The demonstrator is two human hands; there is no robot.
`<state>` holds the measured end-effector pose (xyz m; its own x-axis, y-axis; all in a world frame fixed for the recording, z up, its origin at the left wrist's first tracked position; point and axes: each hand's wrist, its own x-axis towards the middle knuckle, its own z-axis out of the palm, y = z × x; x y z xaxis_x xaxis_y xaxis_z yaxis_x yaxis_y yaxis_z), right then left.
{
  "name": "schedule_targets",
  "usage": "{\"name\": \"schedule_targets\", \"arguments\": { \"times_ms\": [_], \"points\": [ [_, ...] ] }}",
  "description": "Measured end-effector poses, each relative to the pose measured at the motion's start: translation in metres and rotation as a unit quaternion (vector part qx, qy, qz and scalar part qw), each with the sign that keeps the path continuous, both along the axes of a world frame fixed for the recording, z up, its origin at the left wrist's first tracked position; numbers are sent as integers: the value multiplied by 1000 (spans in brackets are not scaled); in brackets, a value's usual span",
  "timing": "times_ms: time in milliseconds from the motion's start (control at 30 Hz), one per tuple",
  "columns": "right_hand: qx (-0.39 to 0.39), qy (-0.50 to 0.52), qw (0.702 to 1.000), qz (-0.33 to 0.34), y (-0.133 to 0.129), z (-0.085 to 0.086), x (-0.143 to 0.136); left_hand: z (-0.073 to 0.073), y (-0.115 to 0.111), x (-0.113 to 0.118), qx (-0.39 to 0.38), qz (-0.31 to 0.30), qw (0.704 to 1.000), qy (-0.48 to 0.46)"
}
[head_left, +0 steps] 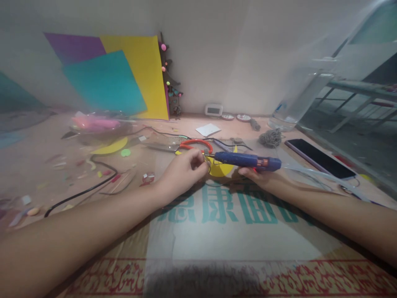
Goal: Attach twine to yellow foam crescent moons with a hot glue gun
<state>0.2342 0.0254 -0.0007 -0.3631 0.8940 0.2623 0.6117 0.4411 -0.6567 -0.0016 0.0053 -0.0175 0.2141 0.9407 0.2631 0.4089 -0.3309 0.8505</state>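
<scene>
Near the middle, my left hand [190,167] has its fingers pinched together at the tip of a blue glue gun [237,159]; whatever lies between those fingers is too small to make out. My right hand [256,176] is closed on the glue gun from below, most of its fingers hidden by the gun. The gun lies level, its nozzle pointing left and touching or almost touching the left fingertips. Just below the nozzle is a yellow paper piece [221,169]. Scissors with orange handles [198,142] rest behind my left hand, blades to the left.
A phone [321,158] and a ball of grey yarn [270,138] lie at the right, near a clear plastic container [287,111]. Coloured sheets [105,82] lean on the wall. Scraps and a black cord [83,191] spread over the left side.
</scene>
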Motion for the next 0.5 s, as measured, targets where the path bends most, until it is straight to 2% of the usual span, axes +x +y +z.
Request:
{"name": "schedule_targets", "arguments": {
  "times_ms": [233, 367, 500],
  "points": [
    [2, -8, 1000, -7, -1, 2, -1, 1, 0, 0, -6, -8, 1000, -12],
    [10, 23, 999, -27, -3, 2, -4, 2, -1, 0, -16, -6, 999, -30],
    [1, 20, 1000, -16, -1, 0, -3, 0, -1, -1, -15, -10, 999, -32]
  ]
}}
